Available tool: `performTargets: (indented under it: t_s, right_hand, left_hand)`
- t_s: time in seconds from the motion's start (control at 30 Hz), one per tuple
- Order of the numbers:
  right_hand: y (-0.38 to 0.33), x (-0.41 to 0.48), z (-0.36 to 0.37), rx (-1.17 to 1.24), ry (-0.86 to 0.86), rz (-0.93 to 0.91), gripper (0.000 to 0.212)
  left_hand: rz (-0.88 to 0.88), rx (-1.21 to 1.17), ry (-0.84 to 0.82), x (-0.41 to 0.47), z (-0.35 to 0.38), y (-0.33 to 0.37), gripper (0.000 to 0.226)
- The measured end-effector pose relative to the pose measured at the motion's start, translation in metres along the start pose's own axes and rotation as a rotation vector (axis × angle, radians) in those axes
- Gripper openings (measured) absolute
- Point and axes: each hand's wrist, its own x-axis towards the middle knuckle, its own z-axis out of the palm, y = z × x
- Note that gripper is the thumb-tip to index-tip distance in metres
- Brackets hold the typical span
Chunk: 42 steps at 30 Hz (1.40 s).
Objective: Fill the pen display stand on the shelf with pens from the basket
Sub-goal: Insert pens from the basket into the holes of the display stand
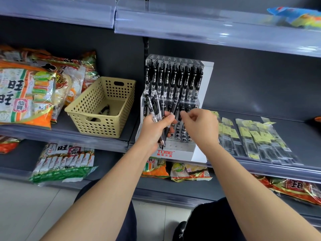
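The left hand (154,129) grips a bundle of black click pens (155,103) before the clear acrylic display stand (175,147) at the grey shelf's (295,129) front edge. The right hand (199,126) curls beside it, its hold unclear.

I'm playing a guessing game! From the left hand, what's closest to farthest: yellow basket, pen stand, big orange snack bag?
1. Pen stand, just behind the left hand holding pens.
2. Yellow basket, to its left.
3. Big orange snack bag, far left on the shelf.
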Motion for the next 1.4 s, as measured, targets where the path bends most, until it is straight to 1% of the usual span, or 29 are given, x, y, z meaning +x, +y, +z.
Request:
performTargets:
  t_s: [0.07,0.1,0.2,0.3,0.33,0.4,0.47,0.5,0.57,0.63,0.67,0.73,0.87,0.93,1.13,1.2,1.4]
  right_hand:
    - [-0.01,0.0,-0.003,0.282,-0.058,0.003,0.028]
    - [-0.015,0.0,-0.005,0.379,-0.093,0.017,0.025]
    - [-0.024,0.0,-0.012,0.529,-0.153,0.104,0.013]
    - [-0.024,0.001,-0.017,0.658,-0.202,0.185,0.01]
    - [-0.024,0.001,-0.018,0.664,-0.22,0.192,0.01]
    - [-0.022,0.003,-0.018,0.629,-0.231,0.186,0.012]
    - [-0.021,0.006,-0.019,0.598,-0.194,0.182,0.015]
    - [-0.02,0.008,-0.019,0.583,-0.151,0.181,0.016]
    - [-0.02,0.013,-0.022,0.525,-0.018,0.151,0.017]
    - [-0.02,0.017,-0.024,0.444,0.098,0.093,0.02]
    - [-0.021,0.018,-0.025,0.416,0.13,0.071,0.021]
    - [-0.023,0.019,-0.025,0.392,0.167,0.048,0.021]
    - [-0.024,0.017,-0.025,0.32,0.245,0.014,0.022]
    - [-0.024,0.015,-0.025,0.256,0.274,-0.017,0.021]
    - [-0.019,0.013,-0.017,0.028,0.222,-0.096,0.021]
    - [-0.016,0.013,-0.013,-0.023,0.194,-0.097,0.022]
    - [-0.008,0.012,0.002,-0.148,0.099,-0.099,0.024]
  left_hand:
    - [-0.018,-0.024,-0.007,0.0,-0.001,0.0,0.014]
    - [-0.024,-0.03,-0.004,0.0,-0.001,-0.001,0.014]
    - [-0.027,-0.041,0.001,-0.001,0.0,0.0,0.015]
    - [-0.039,-0.043,-0.006,-0.002,0.0,0.0,0.017]
    - [-0.046,-0.044,-0.006,-0.003,0.001,0.001,0.019]
    - [-0.063,-0.051,0.008,-0.002,0.001,0.0,0.028]
    - [-0.055,-0.073,0.033,-0.001,0.0,0.001,0.039]
    - [-0.044,-0.077,0.045,0.001,0.0,0.001,0.047]
    - [-0.012,-0.034,0.073,0.006,-0.002,-0.002,0.056]
    - [0.016,0.027,0.104,0.009,-0.004,-0.005,0.061]
    - [0.029,0.049,0.119,0.01,-0.005,-0.005,0.061]
    - [0.047,0.065,0.145,0.012,-0.007,-0.006,0.052]
    - [0.075,0.041,0.181,0.01,-0.01,-0.003,0.021]
    - [0.085,0.025,0.192,0.009,-0.011,-0.002,0.012]
    - [0.102,0.042,0.209,0.01,-0.011,-0.002,0.012]
    - [0.116,0.041,0.206,0.009,-0.01,-0.001,0.007]
    - [0.136,0.057,0.221,0.008,-0.008,0.0,0.009]
